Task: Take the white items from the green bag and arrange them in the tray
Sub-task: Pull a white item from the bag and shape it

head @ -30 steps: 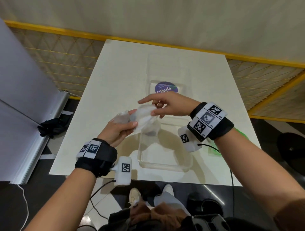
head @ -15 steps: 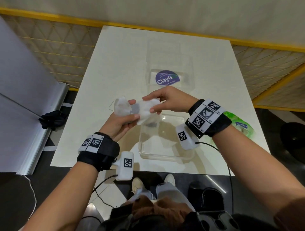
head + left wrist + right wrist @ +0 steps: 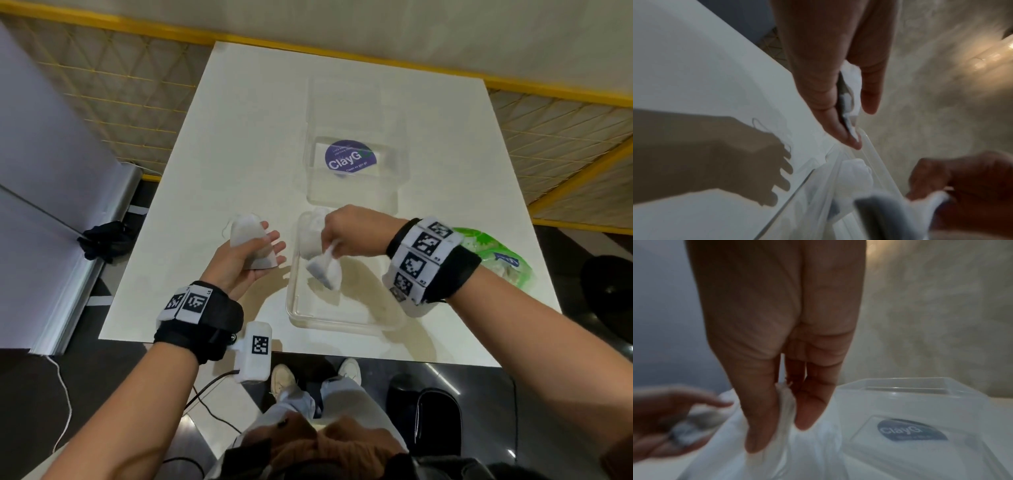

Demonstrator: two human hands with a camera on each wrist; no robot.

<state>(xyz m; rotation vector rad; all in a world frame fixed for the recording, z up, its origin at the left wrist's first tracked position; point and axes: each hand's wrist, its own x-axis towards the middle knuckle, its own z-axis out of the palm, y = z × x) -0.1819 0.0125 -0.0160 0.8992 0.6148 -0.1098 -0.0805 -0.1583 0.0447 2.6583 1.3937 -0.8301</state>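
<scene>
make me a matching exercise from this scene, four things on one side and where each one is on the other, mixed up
Things:
1. white pouch
2. white packet
3. green bag
4. clear lid with purple sticker

Places:
A. on the table beyond the tray
B. held in the left hand, left of the tray
C. on the table behind the right wrist
D. pinched by the right hand over the tray

Pairs: 1-B, 2-D, 3-C, 4-A

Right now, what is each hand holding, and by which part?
The left hand holds one white mask flat, thumb across its lower part. The right hand pinches another white mask by its top edge, hanging over the clear tray.
</scene>
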